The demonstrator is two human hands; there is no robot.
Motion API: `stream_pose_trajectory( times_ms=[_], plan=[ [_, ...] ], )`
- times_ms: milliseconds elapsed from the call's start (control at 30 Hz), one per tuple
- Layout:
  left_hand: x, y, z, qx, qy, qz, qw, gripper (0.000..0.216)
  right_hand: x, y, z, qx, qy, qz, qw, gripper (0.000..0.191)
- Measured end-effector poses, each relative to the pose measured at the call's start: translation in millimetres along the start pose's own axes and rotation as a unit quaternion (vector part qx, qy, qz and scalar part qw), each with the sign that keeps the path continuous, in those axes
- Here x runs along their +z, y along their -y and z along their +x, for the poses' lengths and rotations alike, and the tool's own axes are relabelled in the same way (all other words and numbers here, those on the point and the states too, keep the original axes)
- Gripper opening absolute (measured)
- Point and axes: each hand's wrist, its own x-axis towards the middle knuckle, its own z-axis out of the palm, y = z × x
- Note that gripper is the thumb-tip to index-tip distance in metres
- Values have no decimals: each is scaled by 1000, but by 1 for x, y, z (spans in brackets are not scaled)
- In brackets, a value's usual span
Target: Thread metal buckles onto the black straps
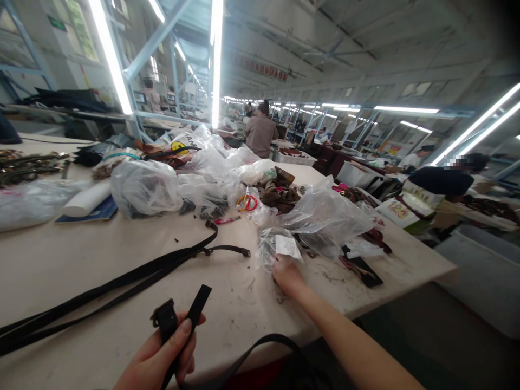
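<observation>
My left hand is closed on the end of a black strap with a dark buckle piece, held low above the near table edge. The strap loops down off the edge below. My right hand reaches forward onto a small clear plastic bag carrying a white label, with the fingers tucked into or gripping the bag. Two long black straps lie across the pale table to the left, ending in a metal tip near the table's middle.
Several clear plastic bags of dark hardware and leather pieces crowd the table's middle, along with orange-handled scissors. A dark flat piece lies near the right corner. Other people work at tables behind, among them a person in brown.
</observation>
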Motion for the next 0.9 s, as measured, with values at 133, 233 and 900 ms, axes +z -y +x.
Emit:
stream_pose_trajectory(
  times_ms=[133,233,900],
  plan=[
    [-1,3,-1,32,18,58,998,50,-13,-3,-28,-10,19,-51,998,17],
    [-4,4,-7,70,26,140,987,51,-20,4,-36,-4,9,-46,999,12],
    [1,0,-33,79,162,297,938,46,-30,79,-67,131,-1,399,907,41]
  ],
)
